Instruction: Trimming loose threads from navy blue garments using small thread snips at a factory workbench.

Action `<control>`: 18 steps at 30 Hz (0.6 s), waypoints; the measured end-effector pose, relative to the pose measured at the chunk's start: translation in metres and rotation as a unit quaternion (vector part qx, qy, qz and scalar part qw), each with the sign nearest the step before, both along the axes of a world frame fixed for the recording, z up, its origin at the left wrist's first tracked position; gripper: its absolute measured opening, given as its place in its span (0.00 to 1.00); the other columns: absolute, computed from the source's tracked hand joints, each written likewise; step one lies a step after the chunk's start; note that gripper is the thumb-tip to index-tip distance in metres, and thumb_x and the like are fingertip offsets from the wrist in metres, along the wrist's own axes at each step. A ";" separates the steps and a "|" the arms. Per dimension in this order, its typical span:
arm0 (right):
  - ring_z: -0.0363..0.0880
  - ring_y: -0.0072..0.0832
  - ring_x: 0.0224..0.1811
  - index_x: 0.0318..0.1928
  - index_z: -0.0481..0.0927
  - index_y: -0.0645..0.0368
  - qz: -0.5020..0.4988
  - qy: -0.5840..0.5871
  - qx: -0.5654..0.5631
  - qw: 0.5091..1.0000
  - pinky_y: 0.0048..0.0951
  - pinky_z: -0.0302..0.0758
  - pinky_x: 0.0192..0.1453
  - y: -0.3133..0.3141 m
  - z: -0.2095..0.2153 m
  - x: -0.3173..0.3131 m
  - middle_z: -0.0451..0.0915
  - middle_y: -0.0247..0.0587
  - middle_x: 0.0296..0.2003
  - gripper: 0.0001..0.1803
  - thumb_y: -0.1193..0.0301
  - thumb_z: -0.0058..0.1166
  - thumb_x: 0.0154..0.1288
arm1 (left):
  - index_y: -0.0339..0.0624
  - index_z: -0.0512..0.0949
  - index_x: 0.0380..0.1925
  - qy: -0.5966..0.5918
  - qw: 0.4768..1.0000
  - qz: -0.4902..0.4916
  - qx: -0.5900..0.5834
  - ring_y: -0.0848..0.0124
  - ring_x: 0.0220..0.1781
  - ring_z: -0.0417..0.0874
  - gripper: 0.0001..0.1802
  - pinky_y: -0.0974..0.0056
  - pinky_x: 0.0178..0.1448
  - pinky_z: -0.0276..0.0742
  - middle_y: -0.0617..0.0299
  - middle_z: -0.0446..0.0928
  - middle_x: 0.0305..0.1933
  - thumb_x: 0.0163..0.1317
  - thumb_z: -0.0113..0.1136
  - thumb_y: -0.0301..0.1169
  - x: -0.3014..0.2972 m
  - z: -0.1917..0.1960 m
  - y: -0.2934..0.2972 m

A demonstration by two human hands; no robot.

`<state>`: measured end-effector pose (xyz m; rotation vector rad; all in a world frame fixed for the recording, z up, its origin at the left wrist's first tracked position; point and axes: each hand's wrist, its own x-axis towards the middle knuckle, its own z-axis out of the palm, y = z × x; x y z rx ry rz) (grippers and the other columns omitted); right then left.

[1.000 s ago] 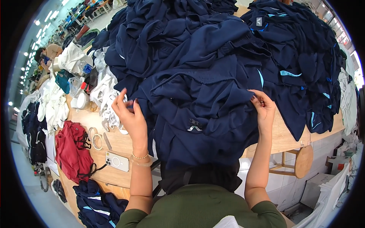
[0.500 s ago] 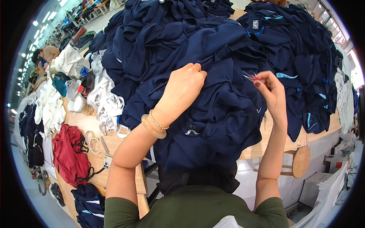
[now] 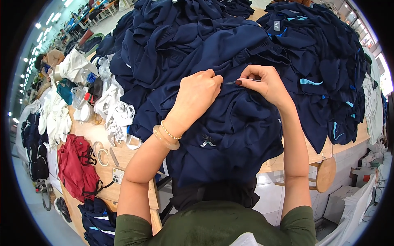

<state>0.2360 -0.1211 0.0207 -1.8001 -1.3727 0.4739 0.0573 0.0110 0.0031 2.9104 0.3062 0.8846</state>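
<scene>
Navy fabric garments lie heaped in front of me, and the nearest navy garment [image 3: 242,135] hangs over the table's front edge. My left hand [image 3: 199,92] is closed, pinching this garment's cloth, with the fingertips turned away from view. Just to its right, my right hand [image 3: 264,84] is closed around small, slim metal thread snips [image 3: 233,83]. Their pointed tip faces left, close to the left fingertips. Most of the tool's handle is hidden in my palm. A small pale emblem [image 3: 207,144] shows on the cloth below my hands.
Another navy pile [image 3: 324,74] with light-blue trims spreads to the right. White straps [image 3: 119,117], a tape roll [image 3: 102,157], a phone [image 3: 118,175] and a dark red bag [image 3: 77,164] lie on the left. A round wooden stool [image 3: 325,175] stands below the table at right.
My right hand has moved left with the thread snips, bringing their tip beside my left fingers. My left hand stays nearly in place on the cloth.
</scene>
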 end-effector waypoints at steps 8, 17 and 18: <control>0.65 0.16 0.20 0.28 0.80 0.67 0.012 -0.003 0.036 0.999 0.21 0.61 0.25 0.004 0.000 -0.009 0.73 0.34 0.17 0.15 0.65 0.66 0.57 | 0.43 0.81 0.30 -0.009 1.000 -0.003 -0.006 0.62 0.31 0.82 0.03 0.62 0.34 0.77 0.63 0.77 0.29 0.55 0.63 0.27 -0.002 0.000 0.000; 0.66 0.12 0.23 0.29 0.82 0.65 -0.001 -0.005 0.000 1.000 0.18 0.63 0.27 0.004 0.002 -0.009 0.75 0.28 0.19 0.12 0.67 0.66 0.58 | 0.43 0.82 0.30 -0.020 1.000 0.000 -0.005 0.62 0.29 0.82 0.03 0.62 0.32 0.77 0.63 0.77 0.28 0.55 0.63 0.27 -0.003 0.000 -0.001; 0.66 0.12 0.23 0.29 0.82 0.65 -0.004 -0.012 -0.003 1.000 0.18 0.62 0.27 0.003 0.003 -0.008 0.75 0.28 0.19 0.12 0.67 0.66 0.58 | 0.43 0.82 0.30 -0.020 1.000 0.000 -0.005 0.62 0.29 0.82 0.03 0.62 0.32 0.77 0.63 0.77 0.28 0.55 0.63 0.27 -0.003 0.000 -0.001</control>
